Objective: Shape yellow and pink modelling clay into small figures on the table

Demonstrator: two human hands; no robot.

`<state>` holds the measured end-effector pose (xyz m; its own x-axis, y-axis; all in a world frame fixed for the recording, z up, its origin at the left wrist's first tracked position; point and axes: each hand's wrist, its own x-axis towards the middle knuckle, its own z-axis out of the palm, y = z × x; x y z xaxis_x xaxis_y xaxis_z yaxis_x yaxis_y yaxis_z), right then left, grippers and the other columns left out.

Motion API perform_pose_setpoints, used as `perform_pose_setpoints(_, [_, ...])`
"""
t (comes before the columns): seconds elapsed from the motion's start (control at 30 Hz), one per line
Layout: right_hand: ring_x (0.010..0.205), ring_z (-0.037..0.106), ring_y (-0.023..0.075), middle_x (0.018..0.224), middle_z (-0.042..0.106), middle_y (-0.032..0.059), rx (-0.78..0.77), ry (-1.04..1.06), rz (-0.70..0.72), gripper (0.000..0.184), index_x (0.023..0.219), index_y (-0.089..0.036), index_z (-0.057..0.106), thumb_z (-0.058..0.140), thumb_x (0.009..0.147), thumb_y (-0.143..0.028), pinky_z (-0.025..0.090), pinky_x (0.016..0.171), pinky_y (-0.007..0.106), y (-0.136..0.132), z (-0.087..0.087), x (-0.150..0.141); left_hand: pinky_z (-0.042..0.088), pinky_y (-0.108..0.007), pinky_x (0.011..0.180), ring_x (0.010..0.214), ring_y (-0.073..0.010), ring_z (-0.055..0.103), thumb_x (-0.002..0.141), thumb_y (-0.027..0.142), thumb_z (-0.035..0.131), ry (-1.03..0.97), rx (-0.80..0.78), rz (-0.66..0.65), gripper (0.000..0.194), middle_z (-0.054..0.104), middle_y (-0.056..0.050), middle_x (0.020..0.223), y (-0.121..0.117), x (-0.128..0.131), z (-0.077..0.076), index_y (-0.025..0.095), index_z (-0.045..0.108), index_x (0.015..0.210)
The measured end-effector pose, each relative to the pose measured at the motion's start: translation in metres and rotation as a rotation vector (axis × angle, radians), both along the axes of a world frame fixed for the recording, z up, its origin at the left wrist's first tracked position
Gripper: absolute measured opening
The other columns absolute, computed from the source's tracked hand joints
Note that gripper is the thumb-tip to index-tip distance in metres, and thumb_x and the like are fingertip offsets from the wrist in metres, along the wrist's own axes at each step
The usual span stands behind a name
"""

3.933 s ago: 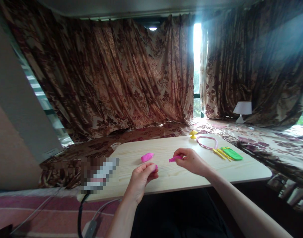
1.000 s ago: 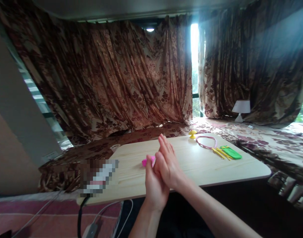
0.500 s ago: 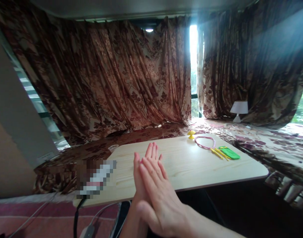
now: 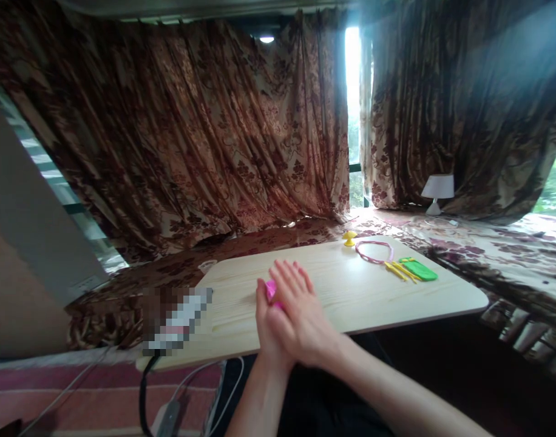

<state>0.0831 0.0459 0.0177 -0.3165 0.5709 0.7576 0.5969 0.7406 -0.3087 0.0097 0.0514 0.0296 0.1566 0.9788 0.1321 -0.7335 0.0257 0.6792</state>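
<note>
Head view, contents by size, largest first. Curtains (image 4: pixel 241 152), patterned in brown and red, drawn across most of the window. Desk (image 4: pixel 351 291), one, pale wood grain, rounded corners. Lamp (image 4: pixel 438 186), one, white shade, standing beyond the desk. Right hand (image 4: pixel 308 321), mine, laid across the left palm, fingers straight and close together. Left hand (image 4: pixel 273 349), mine, underneath, thumb upright; its other fingers are mostly hidden, so I cannot tell whether they are straight or curled. Ring (image 4: pixel 373 243), one, pink, twisted like cord, flat near the far edge. Green slab (image 4: pixel 421 271), one, rounded, a bit of yellow at its upper end. Yellow sticks (image 4: pixel 396 271), slim, a small group between ring and slab. Yellow piece (image 4: pixel 349 238), one, mushroom-like, upright by the ring. Pink lump (image 4: pixel 270 290), partly seen between my left thumb and right fingers; whether gripped or lying behind them, I cannot tell.

Condition, by my judgement: ring, slab and yellow piece look already formed; the pink looks unfinished, its shape still to be settled.
</note>
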Motion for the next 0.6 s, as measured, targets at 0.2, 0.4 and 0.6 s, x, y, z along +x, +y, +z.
perform_pose_setpoints(0.2, [0.137, 0.021, 0.0275, 0.144, 0.035, 0.0125, -0.311, 0.257, -0.311, 0.052, 0.139, -0.014, 0.034, 0.029, 0.094, -0.040, 0.017, 0.108, 0.054, 0.102, -0.001, 0.049, 0.047, -0.038, 0.089, 0.094, -0.0198, 0.062, 0.080, 0.028, 0.053, 0.488, 0.169, 0.011, 0.016, 0.066, -0.005, 0.097, 0.027, 0.027, -0.032, 0.020, 0.064, 0.089])
perform_pose_setpoints(0.4, [0.117, 0.052, 0.0255, 0.124, 0.058, 0.0160, -0.438, 0.198, -0.298, 0.045, 0.125, -0.009, 0.053, 0.030, 0.093, -0.033, 0.040, 0.097, 0.043, 0.136, -0.028, 0.116, 0.039, -0.038, 0.094, 0.088, -0.0235, 0.058, 0.066, 0.016, 0.068, 0.867, 0.319, 0.122, 0.016, 0.066, -0.004, 0.081, 0.102, 0.023, -0.051, 0.023, 0.070, 0.079])
perform_pose_setpoints(0.6, [0.107, 0.058, 0.0231, 0.110, 0.066, 0.0103, -0.352, 0.066, -0.146, 0.029, 0.103, -0.016, 0.067, 0.047, 0.082, -0.015, 0.042, 0.096, 0.042, 0.136, -0.052, 0.136, 0.035, -0.039, 0.096, 0.098, -0.0276, 0.055, 0.063, 0.020, 0.072, 1.203, 0.531, 0.222, 0.027, 0.065, -0.006, 0.087, 0.122, 0.011, -0.059, 0.025, 0.071, 0.090])
